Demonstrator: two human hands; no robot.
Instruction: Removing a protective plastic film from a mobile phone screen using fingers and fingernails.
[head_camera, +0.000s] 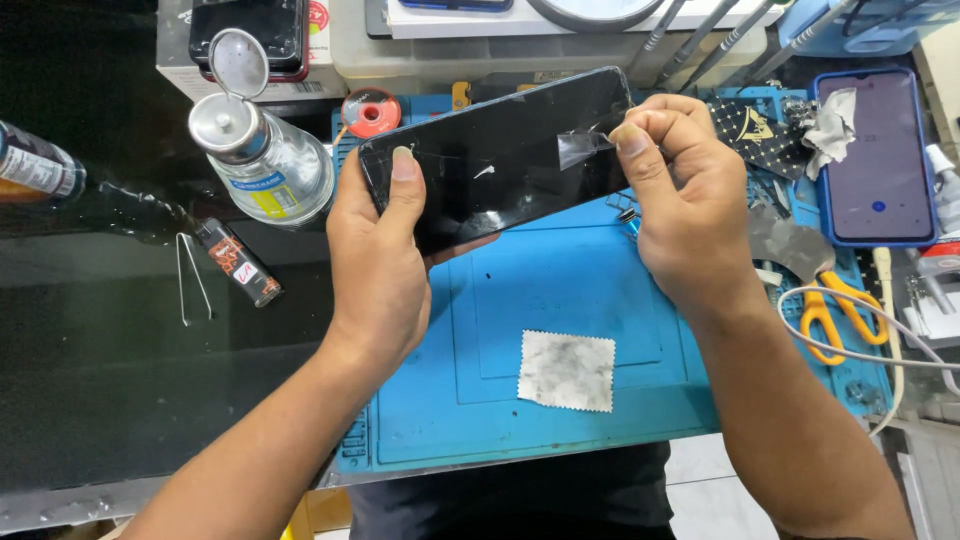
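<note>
Head camera looking down, left hand (375, 265) gripping a black phone (500, 155) by its end above the blue mat (560, 400) on the bench, right hand (690, 215) pinching clear tape (583, 148) on its screen, grey cloth (566, 370) lying below, glass bottle (262, 160) standing nearby.

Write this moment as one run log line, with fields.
left hand: holds black phone | right hand: pinches clear film tab on screen | below: blue mat, grey cloth

A dark phone screen (500, 150) mid-bench, a lit purple screen (880, 155) at right, a yellow-labelled bottle (265, 165) at left
</note>
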